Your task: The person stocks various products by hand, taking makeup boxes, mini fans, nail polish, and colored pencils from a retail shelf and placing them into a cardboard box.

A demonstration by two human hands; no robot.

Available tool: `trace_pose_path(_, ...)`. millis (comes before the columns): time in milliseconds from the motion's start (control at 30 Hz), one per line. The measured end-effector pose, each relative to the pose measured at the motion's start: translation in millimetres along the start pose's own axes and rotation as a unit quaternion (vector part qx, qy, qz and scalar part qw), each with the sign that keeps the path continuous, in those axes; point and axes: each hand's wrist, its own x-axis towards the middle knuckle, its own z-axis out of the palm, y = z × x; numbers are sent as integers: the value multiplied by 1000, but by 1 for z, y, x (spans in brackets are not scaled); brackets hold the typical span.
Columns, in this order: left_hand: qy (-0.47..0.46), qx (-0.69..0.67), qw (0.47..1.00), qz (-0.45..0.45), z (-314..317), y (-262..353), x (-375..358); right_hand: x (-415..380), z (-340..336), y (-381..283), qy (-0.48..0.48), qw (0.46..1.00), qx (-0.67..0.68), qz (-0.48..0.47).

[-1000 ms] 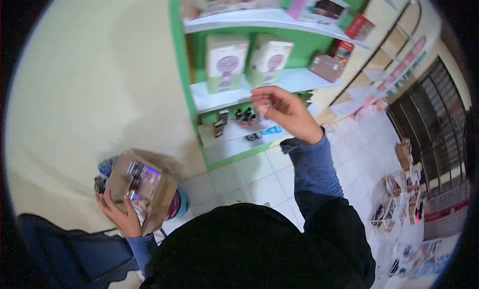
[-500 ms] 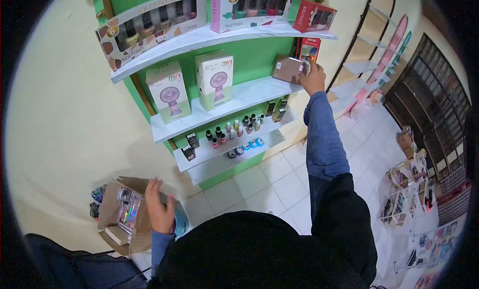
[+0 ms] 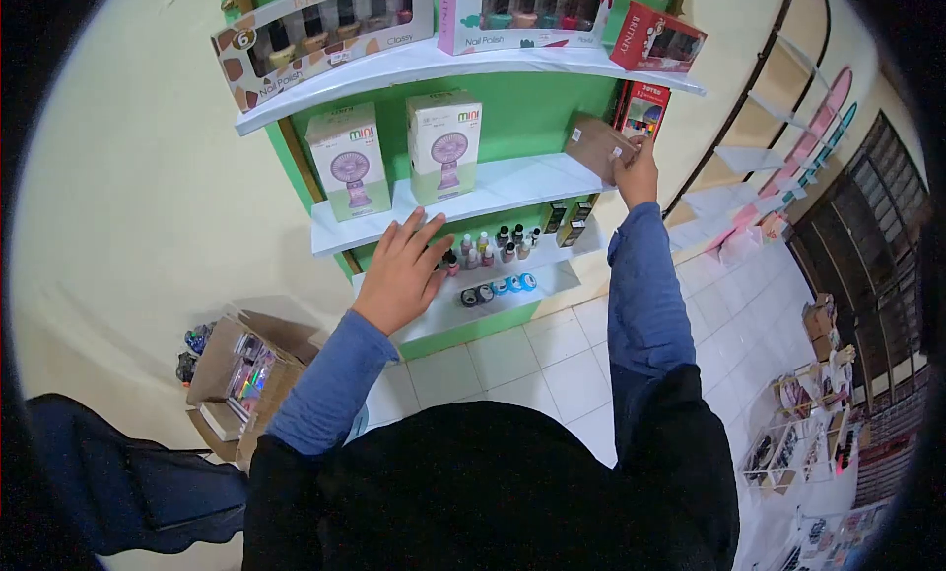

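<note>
At the right end of the middle shelf (image 3: 512,182), my right hand (image 3: 639,173) grips the edge of a brown box (image 3: 593,145), which is tilted beside a red box (image 3: 645,110). My left hand (image 3: 400,271) is raised with its fingers spread, in front of the shelf's front edge and holding nothing. Just above it stand two white mini fan boxes, one on the left (image 3: 350,165) and one nearer the middle (image 3: 444,147). Small nail polish bottles (image 3: 488,251) stand on the shelf below, partly behind my left hand.
Britney nail polish boxes (image 3: 330,41) line the top shelf. An open carton (image 3: 281,374) with packages stands at the lower left, beside a black chair (image 3: 138,477). Another shelf unit (image 3: 754,162) and wire racks (image 3: 788,443) are on the right.
My left hand has risen from beside the carton to the shelf's front. My right hand still holds the brown box, now turned to a different angle. The view has shifted slightly.
</note>
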Motion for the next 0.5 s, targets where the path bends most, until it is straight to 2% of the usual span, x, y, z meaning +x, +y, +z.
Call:
trace_pose_path(67,11,1,1000,-4,6,0,-1,-12,-1,-8,15,999,11,-33)
trace_pose_path(100,14,-6,1000,-3,5,2,-4,-18,-2,-5,42,996,15,-81)
trace_pose_path(133,18,-11,1000,-8,2,3,-8,-24,-6,-3,62,994,26,-84)
trace_pose_path(167,22,-14,999,-19,-2,4,-16,-32,-17,-13,31,997,70,-24)
trace_pose_path(200,26,-8,999,-29,-9,3,-26,-42,-26,-15,74,996,20,-50)
trace_pose_path(233,45,-10,998,-44,-15,0,-39,-58,-43,-30,41,988,147,-2)
trace_pose_path(267,63,-9,996,-62,-21,-4,-54,-70,-59,-41,32,979,198,-31)
trace_pose_path(300,81,-4,994,-79,-28,-10,-70,-81,-74,-47,27,986,160,-35)
trace_pose_path(333,128,10,986,-102,-34,-17,-87,-92,-88,-63,-16,985,168,-34)
trace_pose_path(367,149,42,976,-152,-39,-27,-106,-102,-94,-57,-37,976,214,-11)
trace_pose_path(433,185,110,947,-240,-54,-48,-151,-123,-92,-90,-70,965,250,-46)
trace_pose_path(500,230,170,897,-338,-74,-69,-200,-142,-71,-121,-154,939,302,-61)
